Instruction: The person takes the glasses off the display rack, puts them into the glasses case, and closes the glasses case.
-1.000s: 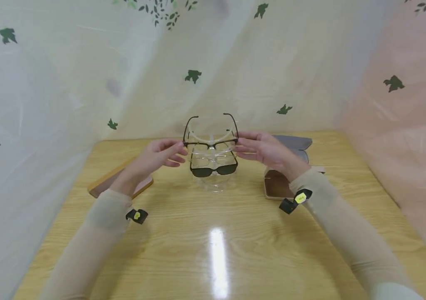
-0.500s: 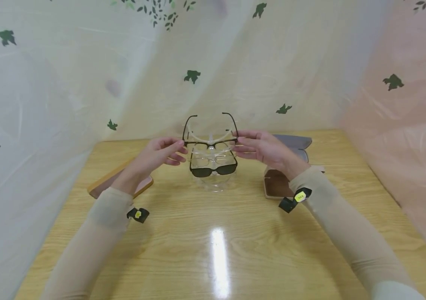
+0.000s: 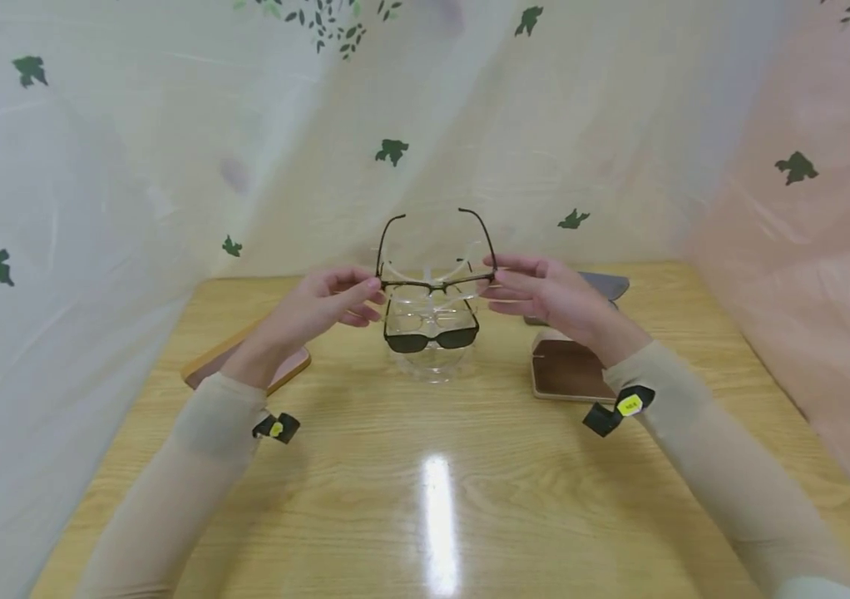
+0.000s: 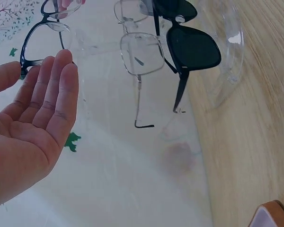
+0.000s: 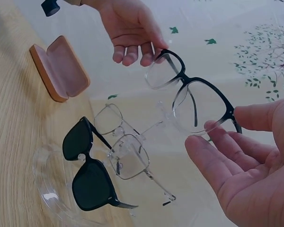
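Note:
My left hand (image 3: 316,308) pinches the left end of a pair of black-rimmed eyeglasses (image 3: 436,289) between thumb and fingers. At the other end, my right hand (image 3: 555,299) pinches near the hinge, as the right wrist view shows. The eyeglasses have clear lower rims, and their temples stretch away from me, unfolded. They hang at the top of a clear display stand (image 3: 434,372); whether they touch it is hidden. Lower on the stand sit thin metal-framed eyeglasses (image 4: 142,54), and below those, black sunglasses (image 5: 92,187) with dark lenses.
An orange glasses case (image 5: 71,68) lies open on the left of the wooden table (image 3: 350,482). Under my right forearm is an open brown case (image 3: 567,370), with a grey case (image 3: 606,285) behind it. A pale leaf-patterned curtain (image 3: 305,166) stands behind.
The black-rimmed eyeglasses have come up and toward me, slightly to the right, with both hands. The sunglasses and metal-framed pair stay on the stand.

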The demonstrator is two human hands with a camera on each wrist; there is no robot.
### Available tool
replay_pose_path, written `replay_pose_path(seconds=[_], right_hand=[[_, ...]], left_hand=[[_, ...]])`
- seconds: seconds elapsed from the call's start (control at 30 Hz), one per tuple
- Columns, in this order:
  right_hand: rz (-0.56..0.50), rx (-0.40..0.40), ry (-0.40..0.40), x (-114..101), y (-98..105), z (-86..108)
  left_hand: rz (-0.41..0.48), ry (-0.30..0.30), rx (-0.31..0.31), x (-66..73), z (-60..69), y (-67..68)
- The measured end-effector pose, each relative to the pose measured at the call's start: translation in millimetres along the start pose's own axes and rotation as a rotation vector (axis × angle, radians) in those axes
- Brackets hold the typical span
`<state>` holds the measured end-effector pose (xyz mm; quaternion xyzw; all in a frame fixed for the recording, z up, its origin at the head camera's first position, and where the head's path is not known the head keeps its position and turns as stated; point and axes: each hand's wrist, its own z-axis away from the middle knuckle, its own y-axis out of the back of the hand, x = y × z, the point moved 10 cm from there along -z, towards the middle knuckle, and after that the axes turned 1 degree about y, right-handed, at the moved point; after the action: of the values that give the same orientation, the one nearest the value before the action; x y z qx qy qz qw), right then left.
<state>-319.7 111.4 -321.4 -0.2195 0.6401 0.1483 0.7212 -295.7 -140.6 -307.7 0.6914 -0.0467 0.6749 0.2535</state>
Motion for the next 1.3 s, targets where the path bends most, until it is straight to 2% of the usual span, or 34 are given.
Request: replay_pose_path(seconds=[0.2, 0.33, 0.43, 0.57, 0.83, 1.1, 1.3], right_hand=[[0.03, -0.003, 0.052, -7, 8, 22.6], [0.101, 0.003, 0.076, -6, 15, 37.7], [0.166, 0.014, 0.096, -4, 20, 48.6], [0.177, 0.013, 0.126, -3, 22, 58.9], [0.276, 0.045, 0.131, 5, 26, 69.0], [0.235, 0.02, 0.188, 7, 27, 73.1], [0.211, 0.002, 0.203, 8, 27, 73.4]], left_hand=[[-0.039, -0.054, -0.054, 15.0, 6.3, -19.3], [-0.085, -0.122, -0.095, 25.0, 11.0, -35.4], [-0.124, -0.161, -0.122, 30.6, 14.7, -46.1], [-0.167, -0.196, -0.147, 34.6, 16.2, -56.1], [-0.156, -0.235, -0.187, 34.4, 13.9, -67.0], [-0.112, -0.267, -0.218, 33.0, 14.0, -73.5], [-0.125, -0.277, -0.218, 31.1, 13.6, -75.4]])
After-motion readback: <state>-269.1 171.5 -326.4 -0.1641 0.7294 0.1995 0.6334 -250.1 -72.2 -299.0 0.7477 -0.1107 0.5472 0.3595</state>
